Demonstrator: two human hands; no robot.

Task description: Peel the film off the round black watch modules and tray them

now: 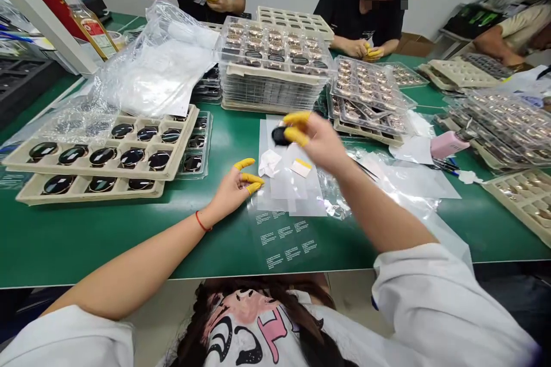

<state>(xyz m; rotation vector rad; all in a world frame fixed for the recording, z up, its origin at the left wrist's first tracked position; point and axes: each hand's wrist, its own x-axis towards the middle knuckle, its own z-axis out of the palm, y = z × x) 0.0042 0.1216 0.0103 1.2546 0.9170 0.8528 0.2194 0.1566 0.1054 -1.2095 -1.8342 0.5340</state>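
Note:
My right hand (316, 139) is raised above the green table (107, 235), pinching a small round black disc (279, 136) between fingertips in yellow finger cots. My left hand (235, 186) rests on the table with its yellow-capped fingers loosely apart, touching the left edge of a clear plastic bag (286, 183). Several clear bags with printed text (284, 241) lie under it. A small white sticker with a yellow tab (301, 167) and a crumpled white scrap (269, 162) lie on the bags.
Beige trays of black discs (103, 155) sit at left under crumpled plastic wrap (150, 63). Stacks of clear trays with copper-coloured parts (275, 63) stand behind. Two people across the table and one at far right handle parts. A pink device (447, 143) lies at right.

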